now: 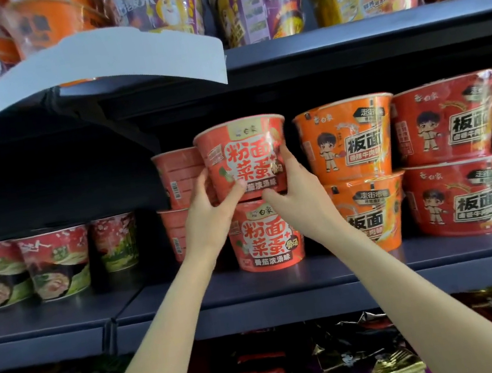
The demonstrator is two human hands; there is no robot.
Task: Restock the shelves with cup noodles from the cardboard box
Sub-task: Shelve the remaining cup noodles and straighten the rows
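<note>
Nearest to us, our two forearms reach up from the bottom of the view toward the middle shelf. Our left hand wraps the left side of a red tomato-flavour cup noodle bowl, thumb across its lower front; our right hand cups its right side and base edge, thumb under the bottom rim. Both hands are closed around this one bowl.

The bowl sits on, or just above, the lid of an identical lower bowl at the shelf front; we cannot tell whether its base has full contact yet.

Risks, as we judge them: the upper bowl leans slightly left, so letting go before it is centred could slide it off the lid below. Its left side overlaps the rear red bowls, and a push inward might knock them. To the right, the orange beef bowls stand just beside our right fingers, which could drag against them on withdrawal.

The held bowl is upright, wide mouth up, narrow base down, its axis near vertical with that small lean, printed label facing us.

Farther up, a white paper strip hangs over the upper shelf edge.
</note>
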